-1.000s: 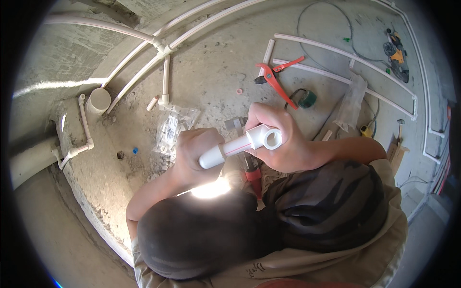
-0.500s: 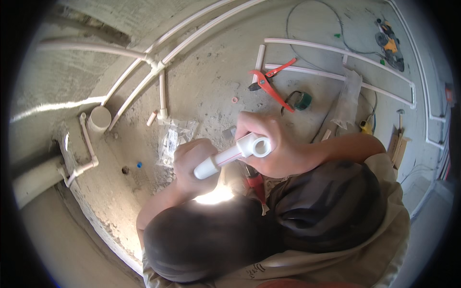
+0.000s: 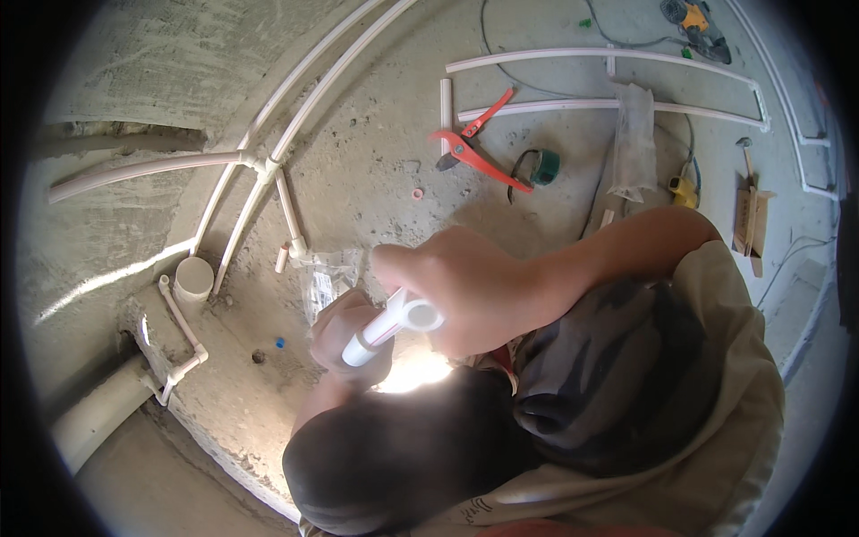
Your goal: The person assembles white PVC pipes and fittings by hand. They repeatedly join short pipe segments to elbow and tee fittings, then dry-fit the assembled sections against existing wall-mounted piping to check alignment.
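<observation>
Over my knees, my left hand (image 3: 347, 333) is closed around the lower end of a short white plastic pipe (image 3: 381, 328) with a sleeve-like fitting on it. The upper end carries a white fitting (image 3: 420, 314) with a round side opening, and my right hand (image 3: 470, 288) is wrapped round that fitting. The pipe slants down to the left, and fingers hide parts of both ends. Just beyond my left hand a clear plastic bag (image 3: 327, 279) with white pieces lies on the floor. A red object (image 3: 503, 358) shows partly beneath my right wrist.
Further off lie a red pipe cutter (image 3: 488, 163), a green tape roll (image 3: 547, 167) and a long plastic bag (image 3: 633, 148). White pipes (image 3: 617, 106) rest on the floor, with others (image 3: 268, 170) joined at left. A pipe stub (image 3: 193, 279) stands upright; a hammer (image 3: 747, 154) lies right.
My right hand has moved left, closer to my left hand, and the pipe now looks more foreshortened. The view has shifted; the red object between my legs is now mostly covered.
</observation>
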Motion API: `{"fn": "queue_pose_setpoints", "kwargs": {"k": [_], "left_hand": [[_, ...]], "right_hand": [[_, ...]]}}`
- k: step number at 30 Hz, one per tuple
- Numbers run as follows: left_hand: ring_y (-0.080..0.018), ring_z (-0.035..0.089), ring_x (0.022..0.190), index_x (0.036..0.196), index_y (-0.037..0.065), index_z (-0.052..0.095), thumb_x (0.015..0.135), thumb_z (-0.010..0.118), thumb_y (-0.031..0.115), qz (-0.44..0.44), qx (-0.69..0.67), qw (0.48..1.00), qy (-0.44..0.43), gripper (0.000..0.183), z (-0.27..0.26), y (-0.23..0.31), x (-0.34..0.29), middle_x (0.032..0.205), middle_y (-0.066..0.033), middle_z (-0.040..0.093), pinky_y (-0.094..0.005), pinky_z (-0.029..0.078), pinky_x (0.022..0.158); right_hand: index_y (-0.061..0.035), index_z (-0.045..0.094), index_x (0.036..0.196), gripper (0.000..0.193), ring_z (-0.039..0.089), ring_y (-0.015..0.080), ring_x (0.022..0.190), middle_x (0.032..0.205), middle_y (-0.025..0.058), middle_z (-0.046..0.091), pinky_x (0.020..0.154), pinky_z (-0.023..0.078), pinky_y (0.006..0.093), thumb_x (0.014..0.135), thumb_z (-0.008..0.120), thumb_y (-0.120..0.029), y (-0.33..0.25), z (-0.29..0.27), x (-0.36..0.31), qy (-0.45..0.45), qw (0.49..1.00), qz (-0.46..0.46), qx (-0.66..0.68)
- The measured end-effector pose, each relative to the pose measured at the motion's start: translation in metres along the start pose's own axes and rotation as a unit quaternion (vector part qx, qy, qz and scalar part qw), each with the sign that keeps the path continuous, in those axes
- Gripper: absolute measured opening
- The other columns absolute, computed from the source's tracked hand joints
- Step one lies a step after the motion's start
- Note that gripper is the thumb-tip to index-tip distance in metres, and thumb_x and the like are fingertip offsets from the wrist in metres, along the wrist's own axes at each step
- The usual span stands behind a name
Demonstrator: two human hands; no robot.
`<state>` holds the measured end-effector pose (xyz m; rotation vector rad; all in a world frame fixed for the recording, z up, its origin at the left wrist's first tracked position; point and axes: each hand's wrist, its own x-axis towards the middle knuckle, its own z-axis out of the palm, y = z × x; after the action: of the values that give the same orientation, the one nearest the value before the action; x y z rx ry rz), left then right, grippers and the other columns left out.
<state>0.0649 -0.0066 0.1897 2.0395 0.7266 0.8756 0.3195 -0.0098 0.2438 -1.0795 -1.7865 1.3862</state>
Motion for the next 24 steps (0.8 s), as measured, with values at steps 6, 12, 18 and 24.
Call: {"fn": "queue_pose_setpoints", "kwargs": {"k": [6,12,18,24], "left_hand": [[-0.0162,0.063,0.065,0.091,0.001,0.065,0.081,0.082,-0.001,-0.002,0.034,0.992,0.121,0.021,0.022,-0.004,-0.004,0.079,-0.0137,0.071,-0.0289,0.047,0.059],[-0.0197,0.056,0.057,0.089,0.003,0.064,0.076,0.080,-0.006,0.019,0.059,0.994,0.087,0.022,0.016,0.004,0.006,0.071,-0.0103,0.061,-0.0319,0.040,0.051],[-0.0277,0.045,0.047,0.078,0.006,0.056,0.063,0.068,-0.006,0.058,0.043,0.997,0.026,0.023,0.009,0.019,0.028,0.062,-0.0078,0.045,-0.0402,0.033,0.043],[-0.0323,0.047,0.050,0.078,0.005,0.055,0.061,0.072,-0.001,0.042,0.019,0.999,0.012,0.025,0.014,0.022,0.029,0.062,-0.0095,0.046,-0.0427,0.032,0.047]], "right_hand": [[0.0031,0.059,0.103,0.038,0.072,0.0432,0.074,0.074,0.0202,0.072,0.065,0.052,0.0536,0.068,0.071,-0.002,-0.014,-0.010,0.011,-0.072,0.993,0.023,-0.088],[-0.0001,0.057,0.104,0.035,0.072,0.0437,0.075,0.075,0.0191,0.071,0.064,0.051,0.0535,0.072,0.071,0.000,0.001,-0.003,0.001,-0.036,0.998,-0.013,-0.051],[-0.0038,0.054,0.102,0.035,0.066,0.0335,0.069,0.081,0.0166,0.066,0.059,0.046,0.0424,0.074,0.074,0.007,0.029,0.003,-0.021,0.011,0.995,-0.033,0.088],[-0.0024,0.056,0.096,0.025,0.062,0.0297,0.066,0.080,0.0142,0.060,0.059,0.045,0.0389,0.081,0.073,0.008,0.033,0.000,-0.023,0.054,0.994,-0.091,0.007]]}}
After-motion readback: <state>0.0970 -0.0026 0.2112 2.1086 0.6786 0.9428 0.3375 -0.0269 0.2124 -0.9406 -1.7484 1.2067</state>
